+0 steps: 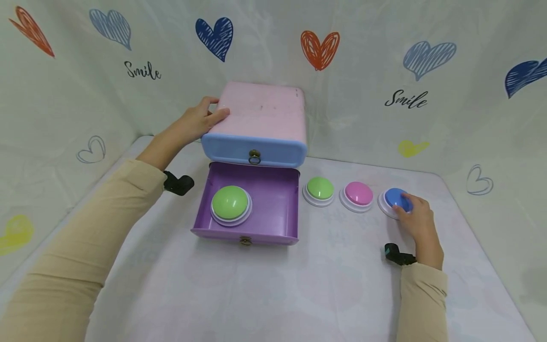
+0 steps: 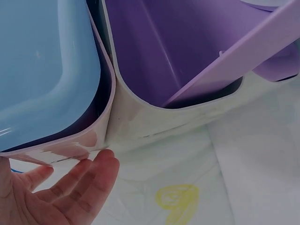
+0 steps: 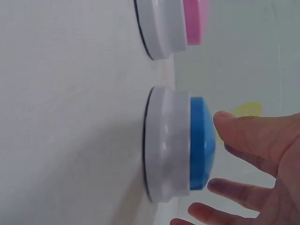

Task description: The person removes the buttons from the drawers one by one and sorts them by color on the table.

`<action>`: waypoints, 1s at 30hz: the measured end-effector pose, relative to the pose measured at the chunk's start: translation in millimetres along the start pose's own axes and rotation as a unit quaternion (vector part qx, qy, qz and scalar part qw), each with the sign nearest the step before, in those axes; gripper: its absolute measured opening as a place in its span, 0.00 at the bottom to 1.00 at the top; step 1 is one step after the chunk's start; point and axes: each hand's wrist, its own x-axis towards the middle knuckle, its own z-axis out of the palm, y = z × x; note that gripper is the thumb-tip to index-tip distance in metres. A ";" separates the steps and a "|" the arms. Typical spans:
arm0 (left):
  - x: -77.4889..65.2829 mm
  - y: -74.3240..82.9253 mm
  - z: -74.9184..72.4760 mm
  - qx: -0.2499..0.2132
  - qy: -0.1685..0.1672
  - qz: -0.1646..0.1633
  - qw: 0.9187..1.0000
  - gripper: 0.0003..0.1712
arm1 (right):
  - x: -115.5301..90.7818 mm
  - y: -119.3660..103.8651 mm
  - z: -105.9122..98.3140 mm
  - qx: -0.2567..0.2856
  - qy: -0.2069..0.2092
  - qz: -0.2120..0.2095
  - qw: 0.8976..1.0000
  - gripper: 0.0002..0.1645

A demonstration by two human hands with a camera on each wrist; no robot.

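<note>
Found right hand [image 1: 419,222] spread at round blue-and-white plastic button [image 1: 392,197] near worktop [image 1: 333,280] right edge, hold unconfirmed; left hand [image 1: 198,121] straight-fingered against blue-fronted pink box [image 1: 262,114]. Could slip if pinched off-centre.

Right hand [image 1: 416,218]: pink button [image 1: 359,194] obstructs left of fingers; passage over table [image 1: 458,230] to their right. Left hand [image 1: 198,121]: pink box [image 1: 260,114] blocks right of fingers.

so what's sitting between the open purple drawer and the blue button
Two other buttons, as the head view shows: a green button next to the purple drawer, then a pink button next to the blue button.
</note>
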 end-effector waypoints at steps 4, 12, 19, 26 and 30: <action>-0.4 -0.1 0.0 -0.003 0.000 0.000 1.000 0.44 | -6.9 -11.3 -8.7 0.005 0.012 -0.008 1.000 0.35; 0.8 -1.3 0.5 -0.002 0.003 0.001 1.000 0.43 | -23.2 -40.9 -21.3 0.015 0.043 -0.072 0.996 0.31; 0.9 -1.5 0.2 -0.001 0.004 -0.002 1.000 0.43 | -39.0 -67.7 -30.1 0.040 0.071 -0.150 0.985 0.26; -0.5 -1.1 -0.1 -0.006 0.002 0.000 1.000 0.44 | -58.6 -96.3 -32.5 0.058 0.099 -0.210 0.971 0.22; -1.4 -1.2 -0.1 -0.009 0.000 0.000 1.000 0.44 | -67.7 -111.8 -28.9 0.069 0.111 -0.259 0.957 0.19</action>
